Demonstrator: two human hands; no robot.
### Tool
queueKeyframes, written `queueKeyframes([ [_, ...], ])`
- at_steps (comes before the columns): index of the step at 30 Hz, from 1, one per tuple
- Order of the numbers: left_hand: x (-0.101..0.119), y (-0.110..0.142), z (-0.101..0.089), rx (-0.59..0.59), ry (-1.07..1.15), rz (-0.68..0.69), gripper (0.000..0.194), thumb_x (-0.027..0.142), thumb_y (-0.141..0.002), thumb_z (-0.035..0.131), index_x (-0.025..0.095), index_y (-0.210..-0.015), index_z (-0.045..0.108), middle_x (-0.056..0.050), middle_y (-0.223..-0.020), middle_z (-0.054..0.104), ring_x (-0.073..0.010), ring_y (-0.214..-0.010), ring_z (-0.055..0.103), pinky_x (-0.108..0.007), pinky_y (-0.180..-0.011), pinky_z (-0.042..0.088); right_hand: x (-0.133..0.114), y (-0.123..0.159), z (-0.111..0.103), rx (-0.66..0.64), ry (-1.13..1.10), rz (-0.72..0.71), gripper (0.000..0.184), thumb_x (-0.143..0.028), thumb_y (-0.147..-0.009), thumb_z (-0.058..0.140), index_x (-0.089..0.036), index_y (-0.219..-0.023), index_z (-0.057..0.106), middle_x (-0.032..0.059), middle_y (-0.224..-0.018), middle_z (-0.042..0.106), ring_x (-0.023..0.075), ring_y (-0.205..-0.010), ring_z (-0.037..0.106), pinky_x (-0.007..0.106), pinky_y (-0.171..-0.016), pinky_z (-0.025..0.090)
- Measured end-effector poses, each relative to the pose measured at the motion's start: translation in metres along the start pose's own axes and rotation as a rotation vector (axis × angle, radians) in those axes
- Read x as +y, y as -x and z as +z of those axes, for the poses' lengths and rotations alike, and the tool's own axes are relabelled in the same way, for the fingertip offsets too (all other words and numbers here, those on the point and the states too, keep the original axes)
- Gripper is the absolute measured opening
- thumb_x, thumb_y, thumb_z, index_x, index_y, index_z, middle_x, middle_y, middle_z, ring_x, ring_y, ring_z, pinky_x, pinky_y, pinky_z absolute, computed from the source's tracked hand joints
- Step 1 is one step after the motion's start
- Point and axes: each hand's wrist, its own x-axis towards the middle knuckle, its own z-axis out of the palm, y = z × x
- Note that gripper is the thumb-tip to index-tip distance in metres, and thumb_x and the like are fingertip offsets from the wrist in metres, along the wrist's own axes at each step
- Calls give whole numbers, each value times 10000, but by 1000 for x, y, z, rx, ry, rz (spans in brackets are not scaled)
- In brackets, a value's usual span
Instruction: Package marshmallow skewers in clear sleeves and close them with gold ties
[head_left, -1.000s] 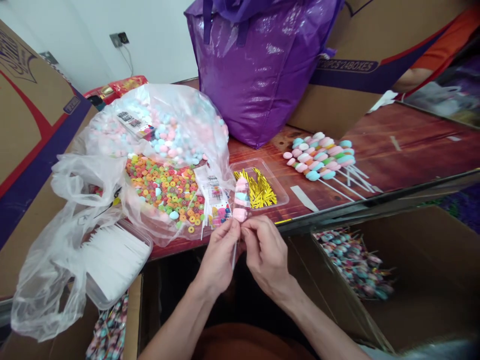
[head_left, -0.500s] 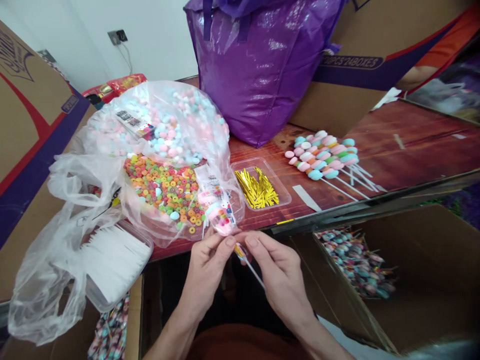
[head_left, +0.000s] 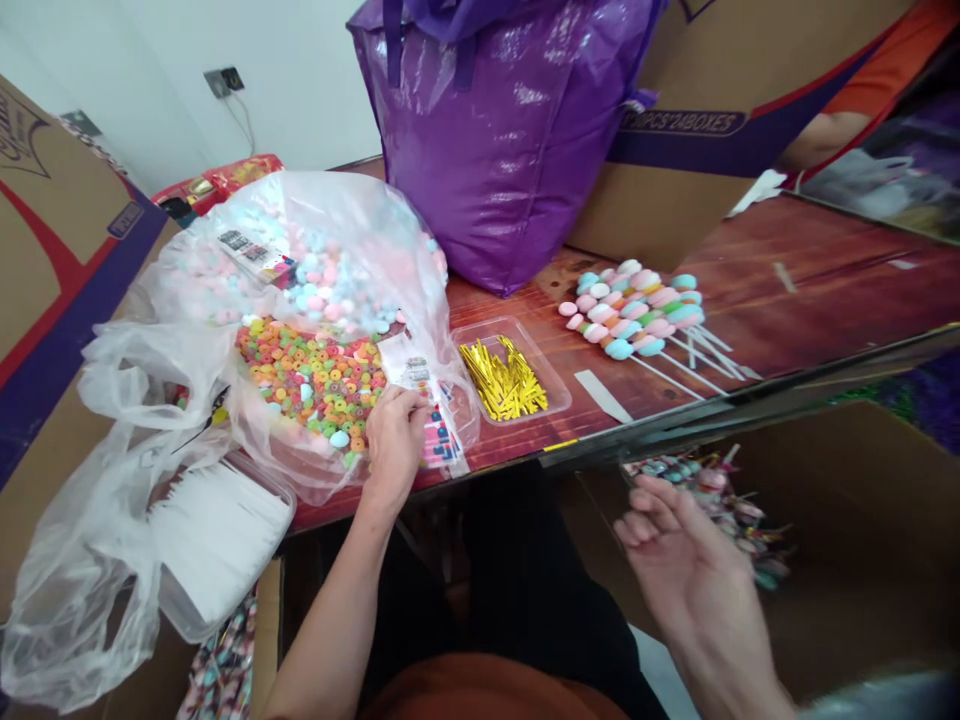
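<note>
Right hand, left hand held apart

Lower right: right hand half-open, multicoloured plastic-wrapped candy skewers seen behind it in brown cardboard box. Centre: left hand set at flat printed plastic sleeves; grip can't be told. Thin gold foil ties seen beyond.

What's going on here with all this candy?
A person's left hand is at some printed packets beside the ring candies; its grip is hidden. Their half-open right hand, with nothing visible in it, is by a cardboard box holding wrapped candy sticks. On the table, candy skewers lie to the right of a tray of gold strips.
</note>
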Motion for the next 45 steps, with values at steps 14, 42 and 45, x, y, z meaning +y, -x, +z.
queueKeyframes([
  [14, 39, 78, -13, 224, 732, -306, 177, 352, -845, 729, 220, -952, 778, -61, -987, 684, -168, -882, 630, -270, -803, 506, 55, 54, 141, -483, 167, -19, 207, -332, -747, 812, -163, -746, 693, -37, -626, 582, 77, -535, 455, 197, -480, 399],
  [42, 65, 60, 2, 164, 1405, -786, 305, 226, -535, 953, 144, -702, 711, 45, -657, 604, -38, -547, 491, -160, -549, 483, 17, 31, 87, -502, 559, -302, 496, -506, -963, 519, -181, -589, 524, -18, -559, 481, 106, -525, 425, 238, -496, 332],
  [45, 72, 58, 6, 245, 1352, -778, 337, 261, -528, 959, 148, -756, 738, 30, -712, 657, -46, -583, 531, -146, -546, 482, 18, 26, 85, -455, 560, -265, 504, -527, -965, 512, -180, -599, 532, -15, -557, 486, 108, -516, 416, 243, -483, 324],
])
